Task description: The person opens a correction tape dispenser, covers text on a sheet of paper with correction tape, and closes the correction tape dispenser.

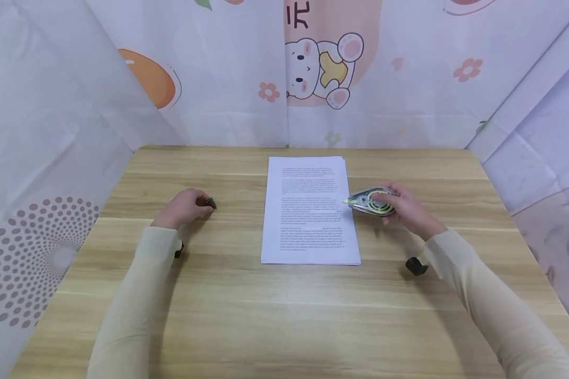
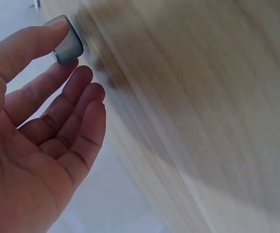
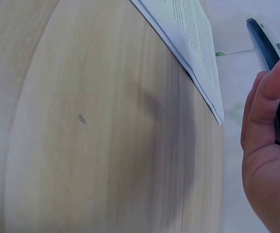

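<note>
My right hand (image 1: 408, 210) grips a correction tape (image 1: 367, 203), a clear teardrop-shaped body with yellow-green and black parts. Its narrow tip points left and overlaps the right edge of a stack of printed paper (image 1: 308, 252). In the right wrist view the correction tape (image 3: 266, 46) is held up beside the fingers, partly cut off by the frame. Between thumb and index finger, my left hand (image 1: 182, 207) pinches a small, grey, see-through cap (image 2: 71, 47) above the table, left of the paper. The other left fingers curve loosely below the cap.
The paper lies on a light wood-grain table (image 1: 284, 326), towards its far side. White printed curtains (image 1: 218, 79) hang behind the table and at both sides. Black pieces, one of them a dark block (image 1: 415, 266), sit at both wrists.
</note>
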Motion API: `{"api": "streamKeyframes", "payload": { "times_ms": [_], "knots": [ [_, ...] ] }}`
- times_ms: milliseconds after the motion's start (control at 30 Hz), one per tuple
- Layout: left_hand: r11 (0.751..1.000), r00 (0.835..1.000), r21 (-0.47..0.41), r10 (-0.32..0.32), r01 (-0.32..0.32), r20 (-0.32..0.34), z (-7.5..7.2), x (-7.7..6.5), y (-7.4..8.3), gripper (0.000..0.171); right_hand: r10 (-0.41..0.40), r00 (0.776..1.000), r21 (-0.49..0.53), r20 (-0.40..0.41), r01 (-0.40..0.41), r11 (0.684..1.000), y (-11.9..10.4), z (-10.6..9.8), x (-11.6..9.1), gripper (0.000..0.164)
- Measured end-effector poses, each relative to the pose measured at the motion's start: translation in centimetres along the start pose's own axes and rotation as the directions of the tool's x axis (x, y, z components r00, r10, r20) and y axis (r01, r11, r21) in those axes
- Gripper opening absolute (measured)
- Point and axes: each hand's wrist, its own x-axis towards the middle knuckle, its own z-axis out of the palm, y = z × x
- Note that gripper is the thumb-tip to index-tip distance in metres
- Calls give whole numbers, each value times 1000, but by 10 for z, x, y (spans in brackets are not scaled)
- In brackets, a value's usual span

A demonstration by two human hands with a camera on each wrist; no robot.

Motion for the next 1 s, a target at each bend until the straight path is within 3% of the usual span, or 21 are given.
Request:
{"api": "streamKeyframes", "payload": {
  "times_ms": [267,667,1000],
  "knots": [
    [1000,998,-8,-10,9,-60,-3,-6,9,41,9,1000,105,-4,-9,994,-5,3,0,41],
    [991,985,-39,121,-127,-124,-5,-16,45,32,8,1000,213,4,-9,977,-9,7,0,40],
    [968,962,-71,228,-240,-148,5,-19,76,21,7,1000,243,-1,-6,970,-11,15,-1,37]
  ]
}}
